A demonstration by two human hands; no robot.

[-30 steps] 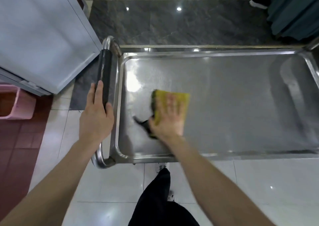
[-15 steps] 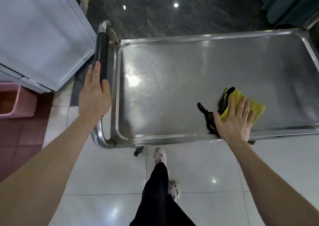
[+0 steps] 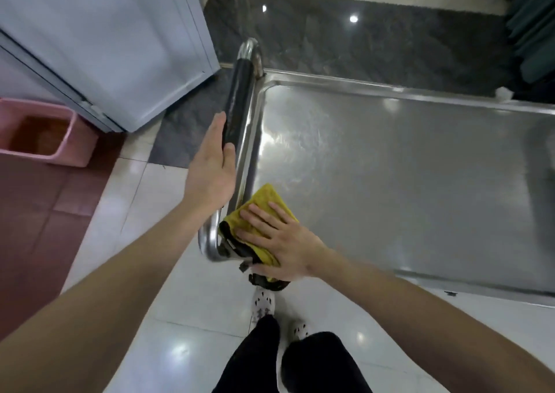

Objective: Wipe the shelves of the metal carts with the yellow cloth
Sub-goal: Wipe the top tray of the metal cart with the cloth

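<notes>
While the right hand (image 3: 282, 242) presses the yellow cloth (image 3: 267, 200) into the near corner of the cart's top shelf (image 3: 390, 167), lower centre of frame, flat pressure and overlapping strokes along the rim look best. Its fingers lie straight and spread on the cloth, not curled; the left hand (image 3: 210, 170) rests straight-fingered against the black handle (image 3: 237, 98).

Cart shelf (image 3: 405, 167): glossy smooth metal. Yellow cloth (image 3: 264, 205): soft, matt. Handle grip (image 3: 238, 98): black, dull.

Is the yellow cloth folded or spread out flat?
Folded: the yellow cloth shows stacked layers at its edge, under the flat right hand.
</notes>
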